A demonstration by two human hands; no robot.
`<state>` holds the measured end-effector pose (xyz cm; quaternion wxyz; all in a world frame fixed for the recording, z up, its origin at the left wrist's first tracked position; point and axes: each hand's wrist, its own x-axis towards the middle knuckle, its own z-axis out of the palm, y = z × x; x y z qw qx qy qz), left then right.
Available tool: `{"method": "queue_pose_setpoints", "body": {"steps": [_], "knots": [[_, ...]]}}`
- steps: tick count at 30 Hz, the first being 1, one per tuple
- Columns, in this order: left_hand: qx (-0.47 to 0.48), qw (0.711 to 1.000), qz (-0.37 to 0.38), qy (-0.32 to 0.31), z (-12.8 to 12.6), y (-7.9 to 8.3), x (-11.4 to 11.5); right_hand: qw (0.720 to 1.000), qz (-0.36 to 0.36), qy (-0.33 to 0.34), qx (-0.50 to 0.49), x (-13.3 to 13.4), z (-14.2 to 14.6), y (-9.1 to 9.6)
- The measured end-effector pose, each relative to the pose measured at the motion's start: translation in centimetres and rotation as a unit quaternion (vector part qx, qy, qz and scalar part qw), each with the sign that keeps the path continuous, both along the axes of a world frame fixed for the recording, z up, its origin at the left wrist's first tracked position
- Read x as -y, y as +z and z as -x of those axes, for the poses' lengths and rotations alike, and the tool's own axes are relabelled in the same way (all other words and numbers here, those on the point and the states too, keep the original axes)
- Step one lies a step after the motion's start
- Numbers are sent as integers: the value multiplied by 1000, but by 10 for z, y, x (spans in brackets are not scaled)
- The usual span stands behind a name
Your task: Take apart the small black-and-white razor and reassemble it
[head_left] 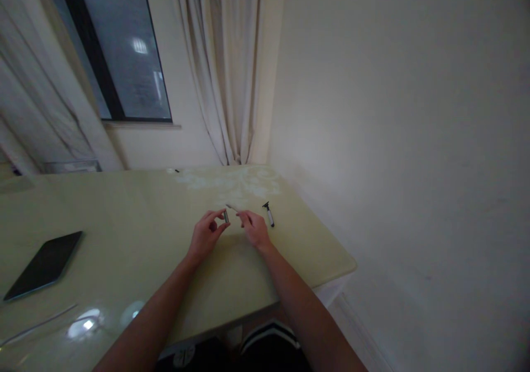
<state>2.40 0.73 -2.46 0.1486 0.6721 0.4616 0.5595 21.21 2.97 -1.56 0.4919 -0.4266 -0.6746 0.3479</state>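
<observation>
Bare forearms (161, 306), left hand (202, 235) pinching a small cylinder (226, 217), right hand (254, 229) gripping a slim tool (231, 207) (razor (270, 216) nearby)

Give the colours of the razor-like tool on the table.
The razor-like tool is black and pale grey; head view shows it.

No text, brand or number can be read. The only sign-like mark is a pale round emblem (184, 356) on the dark clothing (273, 352), near 7 o'clock at the lower edge; fine darker lines cross it, too small and blurred to make out as letters or a figure. No lettering can be made out on the small cylinder (226, 217) or slim pale piece (232, 207) in the hands, near 8 o'clock, the razor (270, 216) near 6 o'clock, or the dark flat device (46, 264) between 8 and 9 o'clock.
</observation>
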Motion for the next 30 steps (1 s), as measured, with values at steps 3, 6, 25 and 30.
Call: {"method": "queue_pose_setpoints", "body": {"steps": [3, 6, 25, 30], "knots": [[10, 1000, 15, 16, 3, 1, -1, 995, -54, -14, 85, 2, -6, 3], [44, 998, 32, 11, 5, 1, -2, 992, -65, -19, 104, 2, -8, 3], [158, 974, 144, -79, 9, 5, -2, 992, -34, 6, 120, 1, -7, -1], [198, 959, 182, -91, 11, -1, -4, 992, -32, 20, 121, 2, -5, -2]]}}
